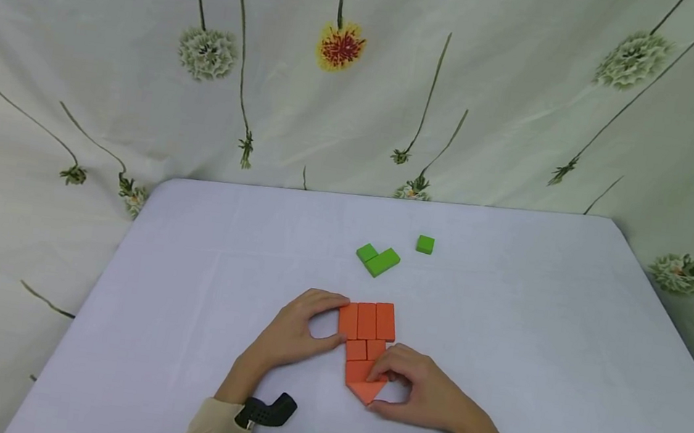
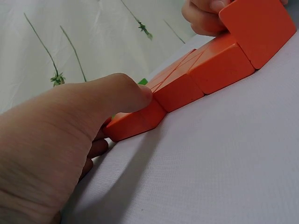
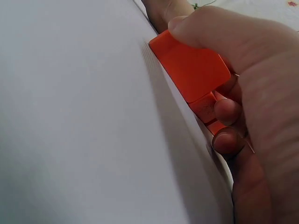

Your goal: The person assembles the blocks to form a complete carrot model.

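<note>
Several orange blocks lie fitted together in the head view, with three upright oblongs at the far end, smaller pieces below and a triangular block (image 1: 366,390) at the near tip. My right hand (image 1: 425,391) pinches that triangular block between thumb and fingers. The right wrist view shows the thumb on the near edge of its broad orange face (image 3: 191,70). On the other side, my left hand (image 1: 292,330) holds the far-left oblong block (image 1: 348,321), thumb on its near end and index finger at its far corner. The left hand's other fingers are partly hidden in the left wrist view.
Beyond the orange blocks, two green blocks (image 1: 383,262) touch in a V shape. A single small green block (image 1: 425,244) lies farther back to the right. The white-covered table (image 1: 536,329) ends at a flower-patterned cloth (image 1: 506,106).
</note>
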